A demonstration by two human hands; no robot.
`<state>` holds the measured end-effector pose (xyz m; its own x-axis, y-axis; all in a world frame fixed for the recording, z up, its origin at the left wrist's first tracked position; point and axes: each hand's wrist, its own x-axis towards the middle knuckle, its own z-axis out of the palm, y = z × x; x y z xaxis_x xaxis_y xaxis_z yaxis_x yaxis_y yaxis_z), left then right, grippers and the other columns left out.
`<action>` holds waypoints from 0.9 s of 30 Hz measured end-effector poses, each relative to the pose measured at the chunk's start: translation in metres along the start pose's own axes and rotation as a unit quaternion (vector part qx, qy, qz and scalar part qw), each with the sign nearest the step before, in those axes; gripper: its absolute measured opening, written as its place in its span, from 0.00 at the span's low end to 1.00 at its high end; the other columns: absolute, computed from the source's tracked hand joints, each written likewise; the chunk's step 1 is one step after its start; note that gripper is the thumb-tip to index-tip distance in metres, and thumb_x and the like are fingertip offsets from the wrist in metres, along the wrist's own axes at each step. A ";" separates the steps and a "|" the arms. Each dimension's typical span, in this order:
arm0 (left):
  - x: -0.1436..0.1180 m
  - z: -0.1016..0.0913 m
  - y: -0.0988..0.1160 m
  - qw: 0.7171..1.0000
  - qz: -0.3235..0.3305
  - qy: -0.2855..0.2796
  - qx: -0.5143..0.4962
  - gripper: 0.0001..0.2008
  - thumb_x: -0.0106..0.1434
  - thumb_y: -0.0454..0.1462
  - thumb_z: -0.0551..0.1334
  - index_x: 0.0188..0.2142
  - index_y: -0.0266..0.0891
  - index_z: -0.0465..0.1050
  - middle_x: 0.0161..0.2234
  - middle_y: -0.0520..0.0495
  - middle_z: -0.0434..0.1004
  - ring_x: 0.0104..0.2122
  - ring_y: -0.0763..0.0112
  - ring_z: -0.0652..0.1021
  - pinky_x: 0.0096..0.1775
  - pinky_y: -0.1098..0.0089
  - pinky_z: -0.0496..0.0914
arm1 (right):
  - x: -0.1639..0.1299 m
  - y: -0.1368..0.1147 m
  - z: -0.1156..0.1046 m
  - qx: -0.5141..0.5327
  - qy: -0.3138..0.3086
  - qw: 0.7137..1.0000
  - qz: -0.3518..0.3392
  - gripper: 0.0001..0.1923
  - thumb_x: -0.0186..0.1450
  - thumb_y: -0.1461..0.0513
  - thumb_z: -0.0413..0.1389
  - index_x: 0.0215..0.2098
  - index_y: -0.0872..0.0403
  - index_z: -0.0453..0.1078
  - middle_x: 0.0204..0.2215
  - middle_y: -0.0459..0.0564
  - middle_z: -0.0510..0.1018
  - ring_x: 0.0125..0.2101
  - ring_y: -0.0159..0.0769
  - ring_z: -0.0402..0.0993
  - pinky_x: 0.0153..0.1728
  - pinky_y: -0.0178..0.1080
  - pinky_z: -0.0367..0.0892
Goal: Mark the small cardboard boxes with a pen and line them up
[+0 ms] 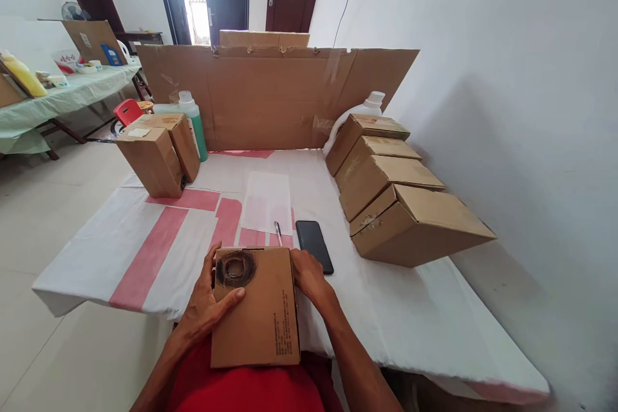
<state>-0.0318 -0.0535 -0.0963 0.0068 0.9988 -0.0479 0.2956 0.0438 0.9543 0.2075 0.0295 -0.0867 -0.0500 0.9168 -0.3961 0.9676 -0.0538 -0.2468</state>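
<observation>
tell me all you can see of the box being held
The box looks like brown cardboard. Its face toward the camera shows a round, hole-like spot ringed in black near the top left and dark print along the right side. It is at the near edge of the table, by red clothing. The left hand grips its left side, thumb on the face; the right hand is at its upper right edge.

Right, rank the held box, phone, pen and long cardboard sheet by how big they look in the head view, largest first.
1. Long cardboard sheet
2. Held box
3. Phone
4. Pen

Nearness probably enlarges the box.
</observation>
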 end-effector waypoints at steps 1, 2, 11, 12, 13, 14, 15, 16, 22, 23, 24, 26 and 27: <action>0.000 0.000 0.000 1.000 0.000 0.000 0.003 0.49 0.62 0.51 0.69 0.73 0.51 0.43 0.69 0.39 0.61 0.68 0.48 0.64 0.69 0.45 0.56 | -0.003 0.004 -0.003 0.009 0.018 1.000 0.012 0.11 0.73 0.58 0.55 0.37 0.54 0.75 0.38 0.56 0.82 0.41 0.45 0.81 0.37 0.40 0.68; 0.000 0.000 0.000 1.000 0.001 0.000 0.005 0.48 0.62 0.51 0.69 0.73 0.52 0.43 0.69 0.39 0.61 0.68 0.49 0.64 0.69 0.46 0.56 | -0.006 0.010 -0.006 0.019 0.044 0.998 0.027 0.12 0.74 0.56 0.53 0.40 0.54 0.75 0.41 0.59 0.82 0.43 0.47 0.80 0.38 0.41 0.68; 0.006 0.004 -0.012 1.000 0.005 0.001 -0.015 0.49 0.61 0.53 0.68 0.73 0.49 0.44 0.67 0.37 0.64 0.66 0.47 0.68 0.67 0.46 0.60 | 0.003 0.061 -0.003 0.157 0.143 0.968 0.133 0.22 0.60 0.56 0.66 0.48 0.60 0.70 0.51 0.70 0.76 0.54 0.58 0.73 0.47 0.46 0.68; 0.006 0.004 -0.013 1.000 0.006 0.001 -0.013 0.50 0.61 0.53 0.69 0.73 0.48 0.43 0.68 0.37 0.63 0.67 0.47 0.67 0.67 0.46 0.59 | 0.007 0.063 -0.001 0.185 0.145 0.963 0.131 0.24 0.58 0.56 0.67 0.47 0.61 0.70 0.50 0.70 0.76 0.53 0.58 0.74 0.47 0.46 0.68; 0.006 0.004 -0.013 1.000 0.007 0.003 -0.009 0.50 0.61 0.53 0.69 0.73 0.48 0.43 0.68 0.37 0.62 0.68 0.46 0.66 0.68 0.45 0.58 | 0.011 0.064 0.001 0.215 0.146 0.957 0.130 0.25 0.56 0.56 0.67 0.46 0.61 0.70 0.49 0.71 0.76 0.51 0.59 0.74 0.46 0.46 0.68; 0.006 0.004 -0.014 1.000 0.008 0.003 -0.006 0.50 0.61 0.54 0.68 0.73 0.47 0.43 0.69 0.36 0.61 0.68 0.46 0.65 0.68 0.45 0.58 | 0.015 0.065 0.003 0.249 0.145 0.949 0.125 0.25 0.55 0.56 0.67 0.45 0.61 0.70 0.48 0.70 0.78 0.50 0.58 0.75 0.45 0.46 0.68; 0.006 0.004 -0.014 1.000 0.009 0.003 -0.003 0.50 0.61 0.54 0.68 0.73 0.47 0.43 0.69 0.36 0.61 0.68 0.46 0.65 0.68 0.45 0.57 | 0.018 0.065 0.004 0.288 0.141 0.940 0.115 0.23 0.55 0.55 0.66 0.43 0.60 0.71 0.44 0.67 0.79 0.47 0.57 0.76 0.43 0.46 0.68; 0.005 0.004 -0.014 1.000 0.008 0.002 -0.001 0.49 0.62 0.54 0.68 0.73 0.48 0.43 0.69 0.36 0.61 0.68 0.46 0.65 0.68 0.45 0.57 | 0.020 0.065 0.006 0.330 0.133 0.929 0.099 0.20 0.55 0.55 0.64 0.41 0.59 0.71 0.40 0.62 0.81 0.44 0.54 0.77 0.41 0.45 0.69; 0.001 0.003 -0.012 1.000 0.009 0.011 -0.014 0.47 0.62 0.54 0.68 0.73 0.50 0.44 0.69 0.37 0.60 0.69 0.46 0.64 0.69 0.43 0.55 | -0.005 0.056 0.011 0.568 0.100 0.817 -0.005 0.24 0.61 0.48 0.58 0.46 0.57 0.72 0.37 0.54 0.83 0.38 0.46 0.81 0.42 0.46 0.75; 0.001 0.003 -0.011 1.000 0.009 0.011 -0.013 0.48 0.62 0.54 0.68 0.73 0.50 0.44 0.69 0.37 0.60 0.69 0.45 0.63 0.69 0.42 0.55 | -0.017 0.053 0.010 0.611 0.096 0.785 -0.020 0.26 0.62 0.47 0.59 0.50 0.57 0.71 0.40 0.56 0.84 0.40 0.46 0.82 0.44 0.48 0.75; 0.001 0.003 -0.010 1.000 0.010 0.011 -0.008 0.48 0.62 0.54 0.68 0.73 0.49 0.45 0.69 0.36 0.60 0.69 0.45 0.63 0.69 0.42 0.54 | -0.032 0.051 0.009 0.659 0.088 0.746 -0.036 0.27 0.63 0.46 0.61 0.52 0.56 0.71 0.44 0.58 0.83 0.42 0.47 0.82 0.45 0.49 0.76; 0.002 0.004 -0.007 1.000 0.015 0.012 0.001 0.48 0.62 0.52 0.69 0.73 0.48 0.45 0.69 0.36 0.59 0.69 0.45 0.62 0.69 0.42 0.54 | -0.063 0.044 0.006 0.756 0.055 0.648 -0.075 0.26 0.64 0.49 0.65 0.55 0.54 0.72 0.53 0.60 0.81 0.45 0.49 0.82 0.47 0.52 0.77; 0.003 0.005 -0.004 1.000 0.019 0.008 0.000 0.48 0.62 0.51 0.69 0.73 0.48 0.45 0.69 0.37 0.60 0.69 0.45 0.63 0.69 0.43 0.54 | -0.077 0.039 0.005 0.794 0.027 0.599 -0.096 0.25 0.64 0.51 0.67 0.55 0.52 0.73 0.57 0.61 0.79 0.46 0.51 0.82 0.46 0.53 0.77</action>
<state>-0.0280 -0.0506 -0.1022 0.0031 1.0000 -0.0065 0.2956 0.0053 0.9553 0.2476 -0.0458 -0.0704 -0.0734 0.9758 -0.2061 -0.5133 -0.2142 -0.8311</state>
